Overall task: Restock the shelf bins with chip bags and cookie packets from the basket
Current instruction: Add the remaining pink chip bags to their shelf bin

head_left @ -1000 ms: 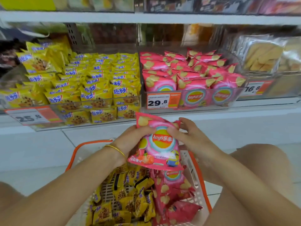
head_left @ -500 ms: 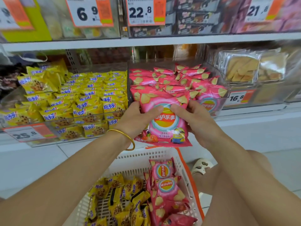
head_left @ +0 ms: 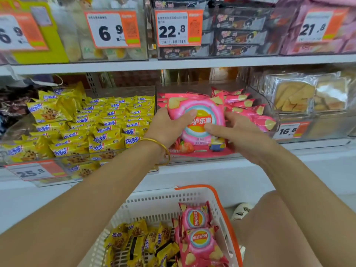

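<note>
Both hands hold one pink chip bag (head_left: 202, 120) upright at the front of the chip bin (head_left: 192, 160), the clear bin on the middle shelf. The left hand (head_left: 167, 126) grips the bag's left edge, its thumb lying across the printed front and its fingers clamped behind. The right hand (head_left: 237, 135) grips the right edge the same way, thumb on the front and fingers curled round the side. The bag's lower edge sits low at the bin's front wall; whether it rests on the bin floor cannot be told. Behind it in the chip bin stand more pink chip bags (head_left: 242, 105) in rows. Just left of the chip bin is a bin piled with yellow cookie packets (head_left: 107, 120). Below the chip bin, on the floor, stands a white basket (head_left: 154, 205) with an orange rim, holding pink bags (head_left: 198, 237) on its right side and yellow packets (head_left: 138, 241) on its left. A gold bangle (head_left: 159, 145) circles the left wrist.
</note>
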{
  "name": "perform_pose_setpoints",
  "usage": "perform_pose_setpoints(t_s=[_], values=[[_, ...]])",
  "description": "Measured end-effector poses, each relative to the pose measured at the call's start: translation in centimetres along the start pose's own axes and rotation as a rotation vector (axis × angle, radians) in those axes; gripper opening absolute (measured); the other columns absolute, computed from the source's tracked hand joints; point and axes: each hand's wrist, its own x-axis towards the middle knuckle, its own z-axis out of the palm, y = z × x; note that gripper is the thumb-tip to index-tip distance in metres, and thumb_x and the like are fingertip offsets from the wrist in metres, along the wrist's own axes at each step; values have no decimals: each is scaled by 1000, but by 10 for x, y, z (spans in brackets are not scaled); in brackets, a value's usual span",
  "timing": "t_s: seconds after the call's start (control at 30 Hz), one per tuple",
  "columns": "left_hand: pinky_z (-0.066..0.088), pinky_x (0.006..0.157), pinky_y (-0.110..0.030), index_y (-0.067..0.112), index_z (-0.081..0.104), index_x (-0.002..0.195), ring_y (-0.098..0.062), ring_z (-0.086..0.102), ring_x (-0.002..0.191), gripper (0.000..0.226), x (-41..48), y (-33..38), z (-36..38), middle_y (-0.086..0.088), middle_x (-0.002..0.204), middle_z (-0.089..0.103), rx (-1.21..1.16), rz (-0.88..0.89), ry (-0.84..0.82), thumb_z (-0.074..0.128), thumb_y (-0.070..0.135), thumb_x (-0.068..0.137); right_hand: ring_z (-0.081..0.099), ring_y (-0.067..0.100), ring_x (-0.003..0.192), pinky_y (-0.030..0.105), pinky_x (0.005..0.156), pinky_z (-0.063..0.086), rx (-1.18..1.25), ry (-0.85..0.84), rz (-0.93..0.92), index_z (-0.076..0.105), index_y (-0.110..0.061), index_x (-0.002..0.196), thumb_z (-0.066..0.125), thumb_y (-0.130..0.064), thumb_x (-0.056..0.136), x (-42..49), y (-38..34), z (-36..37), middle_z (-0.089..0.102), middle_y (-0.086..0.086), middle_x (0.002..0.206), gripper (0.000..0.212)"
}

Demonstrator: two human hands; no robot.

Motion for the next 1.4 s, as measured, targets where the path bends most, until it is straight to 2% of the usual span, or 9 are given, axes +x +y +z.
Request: perform_pose_setpoints(t_s=[0.1, 0.23, 0.37, 0.5, 0.67, 0.8, 0.93, 1.1, 1.4], values=[[38, 45, -14, 12, 52, 73, -3, 52, 52, 32, 21, 11, -4, 12, 52, 54, 33, 57, -9, 56, 38, 91, 71, 18, 72, 36, 66, 60, 165, 57, 94, 63, -3, 111, 80, -37, 68, 38, -11, -14, 74, 6, 84, 57], [36, 93, -27, 7, 57, 117, -22, 51, 114, 32, 47, 3, -25, -6, 115, 58, 635, 213, 2, 56, 27, 92, 66, 20, 56, 39, 58, 57, 233, 153, 214, 61, 0, 96, 74, -22, 80, 105, -23, -12, 70, 12, 72, 30], [29, 107, -36, 2, 54, 125, -30, 39, 130, 41, 78, -17, -39, -19, 138, 46, 974, 255, -94, 47, 30, 95, 63, 33, 99, 54, 86, 52, 110, 270, 113, 51, 6, 122, 86, -35, 64, 184, -13, 5, 62, 22, 116, 79], [34, 103, -39, 3, 56, 122, -29, 44, 124, 52, 96, -27, -45, -16, 131, 51, 1056, 238, -152, 33, 39, 93, 52, 28, 121, 33, 99, 43, -26, 338, 67, 46, 6, 131, 73, -26, 82, 230, -16, 23, 53, 16, 131, 65], [38, 101, -39, 7, 56, 122, -25, 46, 122, 58, 97, -33, -48, -9, 132, 52, 1048, 236, -150, 28, 42, 86, 59, 24, 111, 24, 75, 45, 18, 338, -35, 52, -8, 129, 74, -26, 81, 268, -3, 31, 59, 10, 125, 55], [40, 99, -40, 8, 58, 119, -24, 47, 121, 67, 95, -32, -49, -8, 130, 54, 1003, 269, -136, 24, 43, 72, 59, 18, 103, 28, 84, 49, -17, 373, -108, 55, -17, 114, 73, -33, 80, 283, 0, 32, 60, 4, 112, 42], [40, 99, -40, 8, 58, 119, -22, 47, 121, 68, 95, -34, -50, -6, 129, 54, 985, 273, -129, 24, 43, 72, 42, 21, 132, 32, 112, 30, -143, 376, -156, 43, -9, 133, 67, -30, 87, 291, -1, 34, 49, 6, 138, 56], [39, 100, -37, 7, 58, 119, -22, 46, 120, 61, 95, -34, -49, -7, 129, 54, 963, 273, -134, 27, 41, 81, 36, 22, 137, 31, 114, 27, -554, 246, -65, 34, -11, 144, 66, -37, 87, 293, -2, 27, 38, 6, 149, 70], [38, 101, -39, 5, 58, 119, -24, 46, 121, 37, 98, -36, -48, -10, 130, 53, 953, 277, -127, 44, 28, 94, 49, 25, 127, 34, 105, 41, -518, 204, 22, 43, -7, 138, 71, -31, 83, 286, 5, 16, 49, 12, 140, 67]])
